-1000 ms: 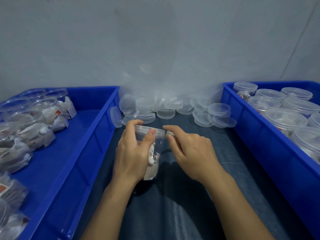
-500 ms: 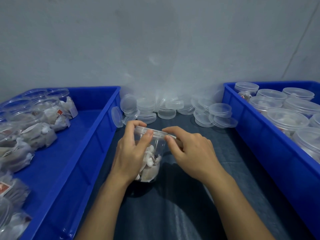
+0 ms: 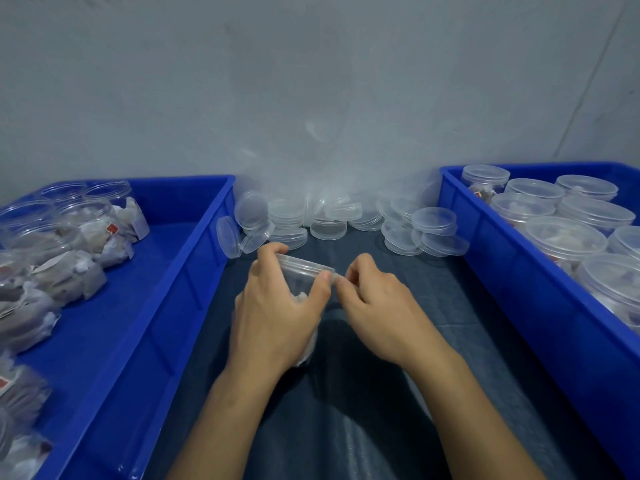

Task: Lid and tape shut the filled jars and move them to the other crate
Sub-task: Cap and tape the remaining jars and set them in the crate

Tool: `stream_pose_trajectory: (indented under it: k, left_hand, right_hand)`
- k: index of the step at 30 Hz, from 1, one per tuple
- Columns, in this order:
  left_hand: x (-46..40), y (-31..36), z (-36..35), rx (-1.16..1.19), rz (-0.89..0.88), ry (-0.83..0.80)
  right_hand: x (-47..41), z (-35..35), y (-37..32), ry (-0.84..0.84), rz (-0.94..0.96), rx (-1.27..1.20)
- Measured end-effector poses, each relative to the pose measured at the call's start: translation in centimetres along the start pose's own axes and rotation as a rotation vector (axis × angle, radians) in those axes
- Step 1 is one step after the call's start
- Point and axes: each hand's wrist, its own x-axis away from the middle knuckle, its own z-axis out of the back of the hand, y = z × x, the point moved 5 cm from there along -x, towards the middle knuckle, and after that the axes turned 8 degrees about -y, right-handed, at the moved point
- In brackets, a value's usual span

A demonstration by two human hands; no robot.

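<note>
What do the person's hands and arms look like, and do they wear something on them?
Both forearms are bare up to the bottom edge of the picture: no sleeves show. The left hand and the right hand wear no gloves. No ring, watch or bracelet shows on the fingers or wrists. The nails that show look short and unpainted.

I see a work surface covered with a dark blue-grey cloth (image 3: 398, 393). Using the pile of loose clear lids (image 3: 329, 220) at the far edge against the wall as landmark: the left blue crate (image 3: 194, 271) rests on the surface to the left of the pile, nearly touching its leftmost lids. The right blue crate (image 3: 502, 265) rests to the right of the pile, just beside it.
</note>
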Motion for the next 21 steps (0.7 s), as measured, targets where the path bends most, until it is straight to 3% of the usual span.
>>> stream_pose_trajectory:
  k: [9,21]
  left_hand:
    - [-0.1,-0.2,0.1,0.011,-0.028,0.003]
    - [-0.1,-0.3,0.6,0.093,-0.01,-0.037]
  right_hand:
    - [0.4,1.0,-0.7,-0.142,-0.024,0.07]
    - [0.6,1.7,-1.1,0.026,0.067,0.081]
